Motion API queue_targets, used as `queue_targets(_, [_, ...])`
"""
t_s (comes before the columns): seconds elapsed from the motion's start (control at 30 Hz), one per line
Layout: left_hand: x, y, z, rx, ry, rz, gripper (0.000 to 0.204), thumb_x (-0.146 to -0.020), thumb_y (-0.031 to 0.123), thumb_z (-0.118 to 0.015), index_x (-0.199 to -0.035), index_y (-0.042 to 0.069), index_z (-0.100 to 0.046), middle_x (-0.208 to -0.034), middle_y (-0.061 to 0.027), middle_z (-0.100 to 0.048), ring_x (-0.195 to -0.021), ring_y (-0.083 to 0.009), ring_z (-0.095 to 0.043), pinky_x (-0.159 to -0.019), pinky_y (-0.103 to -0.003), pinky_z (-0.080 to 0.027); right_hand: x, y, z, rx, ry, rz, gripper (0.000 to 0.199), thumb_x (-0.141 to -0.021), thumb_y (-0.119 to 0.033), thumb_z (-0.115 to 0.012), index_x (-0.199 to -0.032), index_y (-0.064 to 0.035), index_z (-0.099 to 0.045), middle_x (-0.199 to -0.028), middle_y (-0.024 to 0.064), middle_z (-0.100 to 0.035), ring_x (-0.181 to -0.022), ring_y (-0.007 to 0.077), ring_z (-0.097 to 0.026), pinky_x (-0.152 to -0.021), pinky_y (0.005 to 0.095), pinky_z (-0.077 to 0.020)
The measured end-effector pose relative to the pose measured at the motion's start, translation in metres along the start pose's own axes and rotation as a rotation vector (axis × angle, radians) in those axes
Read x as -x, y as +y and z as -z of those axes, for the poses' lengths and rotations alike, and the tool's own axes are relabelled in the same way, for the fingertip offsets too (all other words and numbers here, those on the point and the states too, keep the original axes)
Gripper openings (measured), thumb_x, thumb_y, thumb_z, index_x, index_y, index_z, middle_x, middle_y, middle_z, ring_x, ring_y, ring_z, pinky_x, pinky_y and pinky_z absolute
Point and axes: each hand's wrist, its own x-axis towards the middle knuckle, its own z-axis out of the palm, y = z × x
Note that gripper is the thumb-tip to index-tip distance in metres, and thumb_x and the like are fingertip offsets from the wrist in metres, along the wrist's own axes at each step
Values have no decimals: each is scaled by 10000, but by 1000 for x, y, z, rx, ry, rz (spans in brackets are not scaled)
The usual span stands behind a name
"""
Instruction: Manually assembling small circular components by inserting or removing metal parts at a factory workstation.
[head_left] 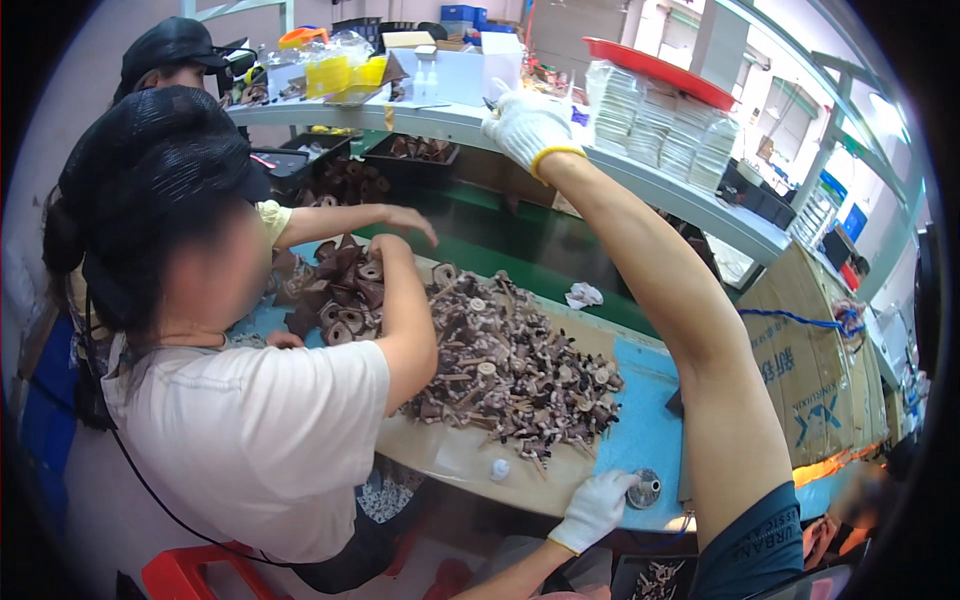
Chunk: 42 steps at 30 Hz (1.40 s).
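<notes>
Green and blue mats cover our long work table (640,440), and a big pile of brown parts (510,370) sits in the middle so both of us can reach it. Next to me a helper in a white shirt (250,440) leans over the pile with bare hands, picking at the parts on the far side.

My left hand (597,508) is in a white glove, low at the table's near edge. Its fingers (615,485) curl against a small round metal piece (645,489) that sits on the blue mat. I think I keep it there, close to my body, so it stays apart from the pile. The hand is half closed and touches the piece's side, but I cannot tell if it really grips it.

My right hand (528,125) is gloved too, and my arm goes way up to the grey shelf (690,205). The hand rests near the shelf's front edge, next to stacks of clear packs (660,125) under a red tray (660,68). Its fingers bend down and hide what is under them, so I cannot tell if it holds anything.

A small white cap (500,468) lies near the pile.
</notes>
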Motion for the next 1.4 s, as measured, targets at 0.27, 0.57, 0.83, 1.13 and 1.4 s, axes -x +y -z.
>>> queue_targets(0.27, [-5, -9, 4, -14, 47, -18, 299, -903, 29, -606, -1186, 90, -683, -1062, -117, -686, -956, -352, -674, -819, -461, -543, -62, -37, -34, 149, -20, -45, 259, -940, -182, -654, -1098, -101, -842, -1162, 218, -780, -1099, 391, -760, -884, 501, -611])
queue_targets(0.57, [-4, -10, -1, 42, 112, -64, 302, -895, 37, -611, -1189, 66, -674, -1055, -129, -662, -945, -368, -657, -823, -467, -535, -80, -9, -62, 137, -89, 5, 522, -944, -510, -653, -1117, -44, -816, -1156, 232, -771, -1047, 418, -759, -897, 505, -600])
queue_targets(0.83, [1, -3, -3, 77, 12, -11, 369, -900, 25, -571, -1226, 118, -716, -1121, -141, -729, -1006, -358, -700, -847, -452, -561, -26, 10, -21, 311, 80, 258, 282, -933, -234, -685, -1088, -37, -816, -1112, 231, -787, -1013, 364, -781, -842, 486, -627])
queue_targets(1.13, [-6, -6, -7, -4, 25, -70, 350, -831, -77, -564, -1090, 90, -731, -1026, -142, -721, -966, -369, -693, -852, -471, -551, 229, 11, 192, 361, -465, 434, 245, -936, -158, -690, -1099, 22, -724, -1052, 213, -717, -960, 337, -734, -813, 465, -605])
queue_targets(1.4, [-4, -15, -17, -135, 89, -187, 271, -882, -44, -587, -1062, 84, -744, -971, -141, -734, -920, -373, -711, -819, -470, -576, 547, 62, 264, -310, -473, -187, 212, -935, -159, -750, -1112, -53, -704, -1022, 134, -705, -927, 363, -691, -811, 446, -563])
